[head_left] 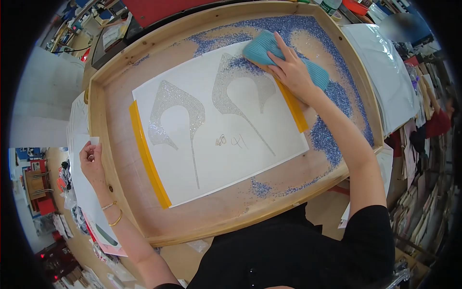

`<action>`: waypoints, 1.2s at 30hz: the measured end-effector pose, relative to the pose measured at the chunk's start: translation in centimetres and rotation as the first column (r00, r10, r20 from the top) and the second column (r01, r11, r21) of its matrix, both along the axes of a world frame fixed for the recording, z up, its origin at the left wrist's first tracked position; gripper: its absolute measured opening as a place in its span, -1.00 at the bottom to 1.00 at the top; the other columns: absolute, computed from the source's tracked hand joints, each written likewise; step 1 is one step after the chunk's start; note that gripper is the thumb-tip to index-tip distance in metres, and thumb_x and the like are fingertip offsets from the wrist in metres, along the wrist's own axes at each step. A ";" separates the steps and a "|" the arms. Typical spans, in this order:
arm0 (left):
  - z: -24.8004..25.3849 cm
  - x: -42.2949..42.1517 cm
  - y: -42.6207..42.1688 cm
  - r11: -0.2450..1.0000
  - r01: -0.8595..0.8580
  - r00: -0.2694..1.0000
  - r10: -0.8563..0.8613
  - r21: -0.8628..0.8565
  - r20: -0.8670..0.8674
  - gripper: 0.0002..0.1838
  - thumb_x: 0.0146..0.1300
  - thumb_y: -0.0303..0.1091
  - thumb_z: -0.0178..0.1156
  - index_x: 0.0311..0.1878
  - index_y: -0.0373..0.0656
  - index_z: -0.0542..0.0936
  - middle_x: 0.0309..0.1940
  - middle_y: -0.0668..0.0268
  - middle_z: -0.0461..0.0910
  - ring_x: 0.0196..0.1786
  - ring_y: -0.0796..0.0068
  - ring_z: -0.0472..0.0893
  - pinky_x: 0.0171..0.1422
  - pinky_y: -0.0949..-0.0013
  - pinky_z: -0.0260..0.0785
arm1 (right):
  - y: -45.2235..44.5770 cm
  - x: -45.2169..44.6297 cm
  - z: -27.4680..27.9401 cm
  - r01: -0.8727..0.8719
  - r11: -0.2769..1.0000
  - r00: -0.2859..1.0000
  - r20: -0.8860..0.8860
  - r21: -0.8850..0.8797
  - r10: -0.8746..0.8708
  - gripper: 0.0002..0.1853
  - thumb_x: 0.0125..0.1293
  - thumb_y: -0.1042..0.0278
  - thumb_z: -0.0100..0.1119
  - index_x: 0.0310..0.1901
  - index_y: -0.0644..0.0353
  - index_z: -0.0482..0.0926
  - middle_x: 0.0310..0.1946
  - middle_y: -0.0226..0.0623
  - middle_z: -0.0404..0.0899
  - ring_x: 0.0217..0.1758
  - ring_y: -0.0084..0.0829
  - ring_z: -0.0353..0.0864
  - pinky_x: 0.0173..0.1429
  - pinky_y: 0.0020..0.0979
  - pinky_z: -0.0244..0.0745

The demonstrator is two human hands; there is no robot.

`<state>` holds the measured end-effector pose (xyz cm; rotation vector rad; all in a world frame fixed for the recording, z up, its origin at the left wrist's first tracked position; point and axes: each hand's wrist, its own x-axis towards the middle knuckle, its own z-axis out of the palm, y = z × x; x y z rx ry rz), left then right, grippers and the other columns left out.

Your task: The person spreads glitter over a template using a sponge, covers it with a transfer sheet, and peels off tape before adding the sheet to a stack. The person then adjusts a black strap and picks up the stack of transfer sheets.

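sweep beads (332,98) lightly with right hand (293,71) spread on cloth (262,47); can't tell grip of curled left hand (91,161)

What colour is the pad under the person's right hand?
The pad under the right hand is ribbed teal-blue, showing best in the head view.

A wooden tray (216,231), loose blue grains (325,137) and densely packed sheets (410,202) mark a workshop.
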<state>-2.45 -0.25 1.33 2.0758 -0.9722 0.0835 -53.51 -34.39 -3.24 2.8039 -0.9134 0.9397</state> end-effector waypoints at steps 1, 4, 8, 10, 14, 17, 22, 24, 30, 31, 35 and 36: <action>-0.1 0.0 0.1 1.000 0.009 1.000 -0.009 -0.008 0.003 -0.79 0.21 -0.32 0.39 -0.23 -0.23 0.60 0.08 0.29 0.59 -0.30 0.67 0.41 -0.20 0.57 0.32 | -0.3 0.4 0.1 -0.033 0.997 0.999 0.012 0.075 0.033 -0.64 0.24 0.30 0.28 0.05 0.26 0.64 0.52 -0.23 0.05 0.26 -0.14 0.43 0.25 -0.18 0.45; 0.0 0.1 0.0 1.000 0.020 0.999 -0.019 -0.011 0.034 -0.79 0.18 -0.35 0.41 -0.22 -0.22 0.60 0.08 0.29 0.59 -0.30 0.66 0.41 -0.20 0.56 0.31 | -0.4 1.3 1.0 -0.127 0.963 0.992 0.017 0.237 0.126 -0.64 0.29 0.29 0.24 0.07 0.25 0.64 0.53 -0.26 0.03 0.27 -0.15 0.43 0.29 -0.20 0.43; 0.3 -0.4 0.1 1.000 0.000 1.000 0.000 -0.009 0.002 -0.80 0.17 -0.37 0.41 -0.23 -0.20 0.60 0.09 0.30 0.59 -0.31 0.66 0.42 -0.20 0.56 0.30 | 2.8 1.9 1.3 -0.197 0.967 0.972 -0.099 0.159 0.214 -0.70 0.29 0.32 0.24 0.02 0.23 0.65 0.52 -0.26 0.05 0.27 -0.14 0.41 0.22 -0.20 0.49; 0.4 -0.3 0.1 1.000 -0.003 1.000 0.003 0.010 0.024 -0.82 0.17 -0.37 0.40 -0.25 -0.21 0.61 0.09 0.29 0.59 -0.31 0.66 0.42 -0.20 0.56 0.30 | 2.8 3.3 1.3 -0.198 0.976 0.971 -0.116 0.093 0.208 -0.70 0.28 0.33 0.24 0.01 0.23 0.66 0.52 -0.27 0.06 0.28 -0.15 0.41 0.24 -0.21 0.49; 0.5 -0.7 -0.1 1.000 -0.012 1.000 0.012 0.008 0.019 -0.86 0.19 -0.39 0.38 -0.28 -0.21 0.62 0.10 0.29 0.58 -0.30 0.67 0.43 -0.21 0.55 0.30 | 0.6 7.4 0.9 -0.252 0.955 0.966 -0.007 0.158 0.257 -0.68 0.27 0.35 0.24 0.04 0.22 0.65 0.52 -0.29 0.08 0.31 -0.17 0.40 0.30 -0.22 0.47; 0.5 -0.7 -0.1 1.000 -0.003 1.000 0.003 -0.025 0.006 -0.86 0.23 -0.37 0.35 -0.28 -0.21 0.62 0.10 0.28 0.58 -0.30 0.69 0.43 -0.21 0.55 0.31 | 0.6 8.6 1.0 -0.404 0.876 0.913 0.063 0.264 0.403 -0.66 0.27 0.36 0.24 0.07 0.22 0.64 0.51 -0.27 0.09 0.34 -0.18 0.39 0.31 -0.19 0.45; 0.9 -1.2 -0.2 1.000 -0.009 0.999 0.008 0.018 0.034 -0.84 0.28 -0.32 0.31 -0.29 -0.22 0.62 0.09 0.24 0.58 -0.26 0.67 0.46 -0.20 0.55 0.31 | 3.3 11.3 2.1 -0.500 0.831 0.835 -0.119 0.244 0.537 -0.71 0.32 0.31 0.19 0.03 0.19 0.65 0.53 -0.28 0.03 0.48 -0.22 0.22 0.44 -0.14 0.31; 0.8 -0.8 -0.2 1.000 -0.001 0.999 0.001 0.009 0.035 -0.84 0.30 -0.32 0.29 -0.29 -0.22 0.62 0.09 0.22 0.58 -0.22 0.65 0.48 -0.20 0.54 0.31 | 2.9 13.6 1.4 -0.454 0.881 0.860 -0.193 0.132 0.472 -0.72 0.35 0.27 0.15 0.00 0.18 0.66 0.55 -0.30 -0.02 0.54 -0.25 0.12 0.50 -0.09 0.21; 0.7 -0.8 -0.1 1.000 0.002 1.000 -0.002 0.012 0.030 -0.86 0.33 -0.35 0.26 -0.29 -0.22 0.61 0.09 0.23 0.58 -0.13 0.61 0.51 -0.17 0.53 0.33 | -0.3 13.9 1.5 -0.142 0.976 0.943 -0.322 -0.165 0.083 -0.66 0.37 0.29 0.13 0.10 0.29 0.58 0.56 -0.32 -0.07 0.60 -0.23 -0.05 0.41 0.13 0.22; 0.7 -0.8 -0.1 1.000 0.003 1.000 -0.003 0.008 0.020 -0.87 0.33 -0.36 0.25 -0.28 -0.22 0.61 0.09 0.23 0.58 -0.14 0.62 0.51 -0.17 0.53 0.33 | -0.9 13.1 1.3 -0.072 0.993 0.955 -0.294 -0.095 0.041 -0.66 0.37 0.31 0.14 0.09 0.30 0.59 0.56 -0.30 -0.07 0.58 -0.21 0.00 0.40 0.10 0.24; 0.3 -0.4 0.0 1.000 0.002 1.000 -0.002 0.001 0.015 -0.87 0.34 -0.36 0.23 -0.27 -0.23 0.61 0.09 0.26 0.57 -0.17 0.64 0.48 -0.18 0.53 0.32 | -2.6 9.4 0.5 -0.067 0.966 0.994 -0.066 0.249 0.086 -0.68 0.34 0.37 0.17 0.05 0.36 0.62 0.56 -0.22 -0.08 0.48 -0.14 0.21 0.38 -0.05 0.33; 0.2 -0.4 0.1 1.000 0.006 1.000 -0.006 -0.009 0.016 -0.87 0.34 -0.36 0.22 -0.27 -0.24 0.61 0.10 0.26 0.57 -0.19 0.64 0.48 -0.18 0.53 0.32 | -2.1 9.0 0.8 -0.144 0.928 0.989 0.036 0.344 0.141 -0.69 0.34 0.38 0.18 0.04 0.37 0.63 0.56 -0.20 -0.08 0.45 -0.12 0.27 0.38 -0.09 0.35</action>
